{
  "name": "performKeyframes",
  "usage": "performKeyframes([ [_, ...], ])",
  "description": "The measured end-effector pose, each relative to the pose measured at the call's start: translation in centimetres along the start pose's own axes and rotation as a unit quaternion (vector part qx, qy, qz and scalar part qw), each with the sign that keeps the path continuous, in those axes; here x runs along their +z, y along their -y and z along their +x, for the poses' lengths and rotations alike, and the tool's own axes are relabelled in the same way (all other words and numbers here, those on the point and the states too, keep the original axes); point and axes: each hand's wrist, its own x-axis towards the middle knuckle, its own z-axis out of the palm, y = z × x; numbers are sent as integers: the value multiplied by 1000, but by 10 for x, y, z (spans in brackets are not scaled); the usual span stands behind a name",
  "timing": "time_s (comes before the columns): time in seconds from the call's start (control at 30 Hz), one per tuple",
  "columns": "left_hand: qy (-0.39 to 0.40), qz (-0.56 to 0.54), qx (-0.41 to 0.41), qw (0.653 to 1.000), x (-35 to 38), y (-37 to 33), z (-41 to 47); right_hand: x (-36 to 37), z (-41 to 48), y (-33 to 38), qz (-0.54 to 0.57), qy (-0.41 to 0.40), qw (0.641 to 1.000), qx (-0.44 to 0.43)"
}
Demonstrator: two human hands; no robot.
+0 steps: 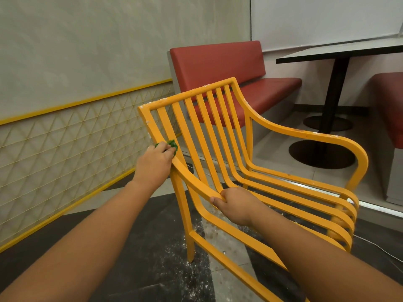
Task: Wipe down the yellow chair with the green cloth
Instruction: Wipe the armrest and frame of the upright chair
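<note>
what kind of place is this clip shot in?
Probably a fast-food or café dining area: a red padded booth bench against the wall, a dark pedestal table next to it, another red seat across that table, plus the yellow chair.

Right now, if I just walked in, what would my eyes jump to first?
The bright yellow chair fills the middle of the view. The left hand holds a bunched green cloth against the chair's side frame, while the right hand grips the near armrest. Behind the chair, a red bench sits by the wall.
</note>
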Motion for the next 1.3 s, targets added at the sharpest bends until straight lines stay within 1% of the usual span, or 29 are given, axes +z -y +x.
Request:
performKeyframes([
  [0.07, 3, -15, -1, 1000, -1, 2, 0, 1, 0, 0, 0, 1, 1000, 0],
  [0.13, 4, -25, -24, 999, -2, -1, 2, 1, 1, 0, 0, 2, 1000, -1],
  [0.23, 11, -63, -48, 997, -4, -21, -6, 1, 1, -1, -2, 4, 1000, -6],
  [0.3, 13, -109, -40, 993, -4, -39, -22, 1, 2, -1, -7, 3, 1000, -10],
  [0.4, 7, -181, -1, 983, -2, -64, -48, 2, 3, -4, -12, 0, 1000, -13],
  [0.5, 23, -219, 26, 975, -2, -69, -54, 4, 6, -6, -19, 4, 1000, -19],
  [0.63, 59, -192, 68, 977, -4, -54, -41, 1, 5, -5, -21, 14, 1000, -16],
  [0.7, 63, -164, 60, 983, -4, -42, -34, 1, 2, -5, -18, 21, 1000, -10],
  [0.73, 59, -147, 42, 986, -4, -35, -32, 2, 0, -4, -19, 20, 1000, -12],
  [0.8, 49, -128, -20, 990, -5, -22, -21, 0, 0, -4, -24, 24, 999, -7],
  [0.87, 50, -143, -82, 985, -8, -25, -18, -2, -2, -2, -30, 36, 999, 3],
  [0.9, 55, -161, -92, 981, -9, -33, -20, -2, -3, -2, -33, 39, 999, 6],
  [0.93, 71, -184, -89, 976, -10, -44, -25, -3, -3, -1, -37, 39, 999, 8],
  [1.03, 131, -267, -42, 954, -19, -78, -47, -5, -3, 3, -50, 34, 998, 17],
  [1.1, 158, -300, -22, 941, -23, -82, -52, -6, -3, 5, -53, 38, 998, 26],
  [1.13, 165, -299, -10, 940, -23, -79, -50, -6, -2, 5, -51, 41, 997, 32],
  [1.23, 164, -257, 28, 952, -24, -60, -35, -6, -1, 6, -42, 53, 997, 48],
  [1.3, 145, -232, 2, 962, -21, -40, -22, -7, -1, 6, -39, 65, 995, 61],
])
